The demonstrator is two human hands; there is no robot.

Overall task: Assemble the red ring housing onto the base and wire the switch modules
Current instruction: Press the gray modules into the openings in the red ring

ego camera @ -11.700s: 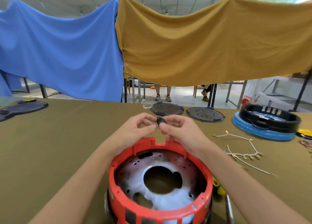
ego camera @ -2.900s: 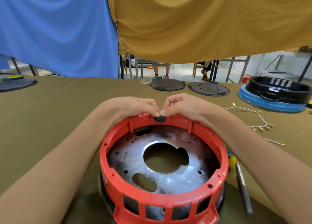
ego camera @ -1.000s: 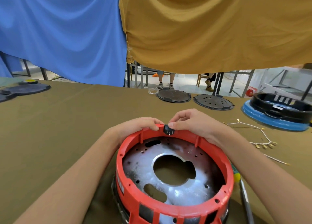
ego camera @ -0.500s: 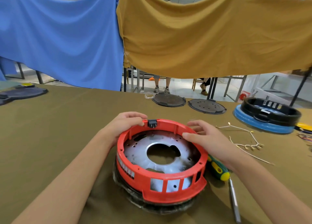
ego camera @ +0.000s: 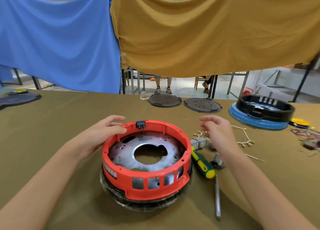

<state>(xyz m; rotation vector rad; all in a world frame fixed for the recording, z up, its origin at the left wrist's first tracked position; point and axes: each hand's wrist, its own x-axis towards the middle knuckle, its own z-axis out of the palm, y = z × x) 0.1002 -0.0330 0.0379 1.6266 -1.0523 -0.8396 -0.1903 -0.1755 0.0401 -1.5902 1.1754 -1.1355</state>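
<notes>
The red ring housing [ego camera: 147, 183] sits on a dark round base [ego camera: 138, 203] with a perforated metal plate [ego camera: 124, 153] inside. A small black switch module [ego camera: 140, 124] is seated in the far rim of the ring. My left hand [ego camera: 102, 134] rests on the ring's far left rim, thumb on the edge, fingers relaxed. My right hand [ego camera: 219, 132] hovers to the right of the ring with loosely curled fingers, holding nothing. Below it lie grey switch modules [ego camera: 199, 143] and white wires with brass terminals [ego camera: 245, 139].
A green and yellow screwdriver [ego camera: 202, 164] lies right of the ring, shaft toward me. Two dark round plates [ego camera: 164, 100] [ego camera: 202, 105] lie at the far edge. A black ring on a blue base [ego camera: 261, 112] stands far right, with coloured wires [ego camera: 310, 136] beside it. Blue and ochre cloths hang behind.
My right hand has left the ring's right rim and moved right, over the wires and grey modules. The black switch module stays in the rim; my left hand stays on it.
</notes>
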